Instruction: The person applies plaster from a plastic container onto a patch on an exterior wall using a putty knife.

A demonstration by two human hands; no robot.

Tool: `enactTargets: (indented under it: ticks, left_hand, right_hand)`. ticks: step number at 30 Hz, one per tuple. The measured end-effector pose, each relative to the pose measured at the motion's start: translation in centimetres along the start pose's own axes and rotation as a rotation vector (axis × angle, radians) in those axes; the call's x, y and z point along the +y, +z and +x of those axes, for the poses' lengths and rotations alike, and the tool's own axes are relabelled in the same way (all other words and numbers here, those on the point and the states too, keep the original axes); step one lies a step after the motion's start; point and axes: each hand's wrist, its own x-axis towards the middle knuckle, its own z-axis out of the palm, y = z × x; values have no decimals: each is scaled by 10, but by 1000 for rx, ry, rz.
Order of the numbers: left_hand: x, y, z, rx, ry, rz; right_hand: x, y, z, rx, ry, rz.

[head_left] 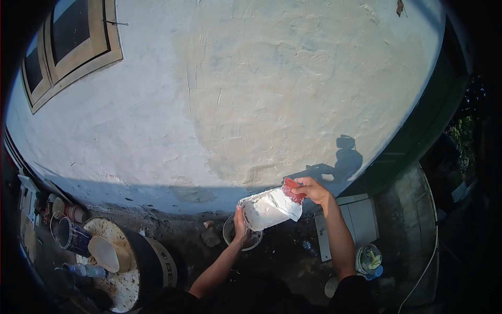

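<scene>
The left hand (pixel 241 225) has hold of the tray (pixel 247 208) at its left side; the thumb lies along the edge, and the other fingers are mostly hidden, so I cannot tell how far they go under it. The tray is in the middle of the scene, in the air in front of the wall (pixel 308 78), and it is tilted. White paste (pixel 276 208) covers its inside, thicker toward the right end. The right hand (pixel 312 191) has its thumb and fingers closed in a pinch on a red scraper (pixel 294 190). This scraper is at the right end of the tray, just against the paste.

The wall stands on the far side. Its left part is whitish, and a large beige patch, with many ridges, covers the middle and the right. A person's shadow (pixel 348 157) falls on its lower right part. Far left there is a window (pixel 78 36) with a wooden frame.

Below the tray, partly covered by it, stands a bucket (pixel 254 241), with a stone (pixel 210 239) to its left. At the near left is a drum (pixel 151 256); on its top are a pale tub (pixel 109 254) and a bottle (pixel 90 270). At the right, a white panel (pixel 361 217) lies on the ground, and a clear jar (pixel 369 257) is near it.
</scene>
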Motion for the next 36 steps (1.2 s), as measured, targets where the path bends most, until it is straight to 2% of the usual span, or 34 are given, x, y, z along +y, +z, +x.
enactTargets:
  ticks: [7,14,18,21,24,28,31,33,36]
  left_hand:
    - [48,11,-7,61,11,-62]
    - [51,4,-1,34,-131,-108]
    - [60,12,-8,16,-142,-79]
    - [59,9,-6,7,-131,-44]
    - [49,-4,-1,8,-181,-116]
    - [38,-20,2,-7,-179,-98]
    - [27,-31,6,-7,-171,-108]
    - [21,-42,6,-55,-174,-68]
    - [15,-52,8,-55,-160,-35]
  right_hand:
    - [14,-2,-15,87,41,-49]
    - [30,-4,-28,141,39,8]
    - [42,-11,-35,153,26,6]
    - [40,-16,-45,123,26,66]
    - [50,-28,-43,178,12,222]
    - [2,-23,-32,253,-136,455]
    - [-91,-28,-21,384,-395,355]
    - [-175,-33,-21,570,-567,168]
    - [-303,-40,-26,765,-999,-121]
